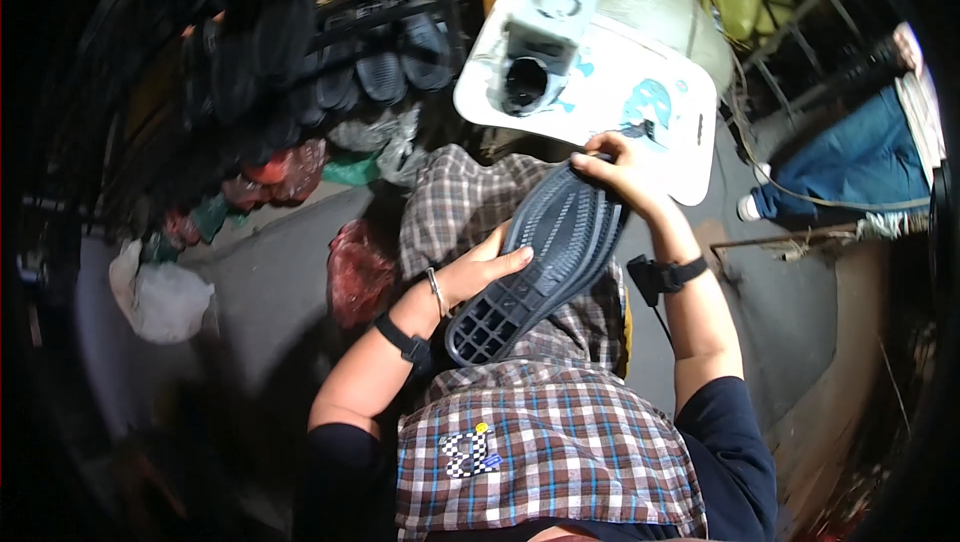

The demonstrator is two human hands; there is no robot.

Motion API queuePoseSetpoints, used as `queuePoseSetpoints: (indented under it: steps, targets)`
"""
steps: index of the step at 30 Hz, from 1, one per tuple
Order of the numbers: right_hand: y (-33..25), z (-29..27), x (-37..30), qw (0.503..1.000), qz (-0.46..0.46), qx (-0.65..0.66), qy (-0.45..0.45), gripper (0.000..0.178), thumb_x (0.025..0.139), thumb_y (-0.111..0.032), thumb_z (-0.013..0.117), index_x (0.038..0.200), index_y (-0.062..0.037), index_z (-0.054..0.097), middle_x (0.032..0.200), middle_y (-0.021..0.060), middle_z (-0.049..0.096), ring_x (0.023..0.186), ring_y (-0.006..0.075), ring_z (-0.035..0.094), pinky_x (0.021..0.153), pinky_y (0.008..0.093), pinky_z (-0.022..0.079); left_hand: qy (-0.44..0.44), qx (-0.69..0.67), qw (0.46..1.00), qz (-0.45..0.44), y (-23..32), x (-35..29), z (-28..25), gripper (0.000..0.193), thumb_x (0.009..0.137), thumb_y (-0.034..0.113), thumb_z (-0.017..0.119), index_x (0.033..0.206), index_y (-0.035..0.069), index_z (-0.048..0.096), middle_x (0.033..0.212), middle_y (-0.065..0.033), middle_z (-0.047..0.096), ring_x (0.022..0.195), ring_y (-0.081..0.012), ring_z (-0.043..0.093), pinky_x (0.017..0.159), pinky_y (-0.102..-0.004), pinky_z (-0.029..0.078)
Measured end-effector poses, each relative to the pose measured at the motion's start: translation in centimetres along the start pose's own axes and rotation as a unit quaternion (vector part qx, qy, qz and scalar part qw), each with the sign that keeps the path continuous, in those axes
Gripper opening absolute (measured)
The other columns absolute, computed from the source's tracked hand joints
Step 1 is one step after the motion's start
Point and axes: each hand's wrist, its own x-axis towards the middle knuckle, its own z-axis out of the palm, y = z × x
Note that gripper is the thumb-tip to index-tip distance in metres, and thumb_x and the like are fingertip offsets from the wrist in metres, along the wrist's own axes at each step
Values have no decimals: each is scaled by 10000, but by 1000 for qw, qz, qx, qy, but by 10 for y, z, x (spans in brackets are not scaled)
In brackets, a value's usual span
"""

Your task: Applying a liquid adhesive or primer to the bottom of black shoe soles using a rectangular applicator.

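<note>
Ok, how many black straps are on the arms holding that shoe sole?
2 in view: one strap behind the left hand, past the bracelet; another strap behind the right hand, near the wrist. Any under the sleeves would be hidden.

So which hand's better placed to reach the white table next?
Likely the right hand: it grips the dark sole at its far end, close to the white table's near edge. The left hand holds it further back, nearer the body.
</note>
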Motion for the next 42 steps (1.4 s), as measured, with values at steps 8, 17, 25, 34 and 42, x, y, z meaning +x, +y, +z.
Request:
queuePoseSetpoints:
  steps: [8,17,25,34,42]
  targets:
    - [94,-8,8,955,-42,-195,221,262,897,-251,635,1029,-27,659,907,140,685,855,253,666,776,337,510,105,-121,987,-22,-24,-4,-7,632,941,90,562,1476,25,230,1371,-107,443,1229,-181,462,1035,-307,386]
    - [133,-80,58,872,-34,-386,299,154,781,-116,673,901,-23,695,832,157,686,825,301,664,764,388,513,225,-199,953,37,-22,-19,-13,501,940,53,526,1396,48,319,1255,-108,536,1098,-182,569,941,-326,487]
    - [108,-76,51,800,-104,-567,165,191,809,-118,617,995,-82,631,937,116,614,870,304,654,751,449,495,265,-247,932,28,-10,-19,-2,441,943,108,523,1343,30,355,1206,-131,564,1049,-208,605,898,-346,522]
    - [149,-139,58,831,-29,-454,321,175,824,-205,649,956,-93,679,895,92,691,835,264,661,740,348,506,280,-254,926,14,-5,-11,5,414,946,178,539,1304,21,401,1182,-135,580,1016,-218,616,880,-355,532]
    - [171,-135,36,832,-14,-483,274,241,775,-165,712,998,-93,658,974,96,652,1016,297,607,803,377,496,299,-260,918,-15,2,-11,5,404,961,189,504,1316,16,419,1186,-133,583,1012,-208,618,880,-330,527]
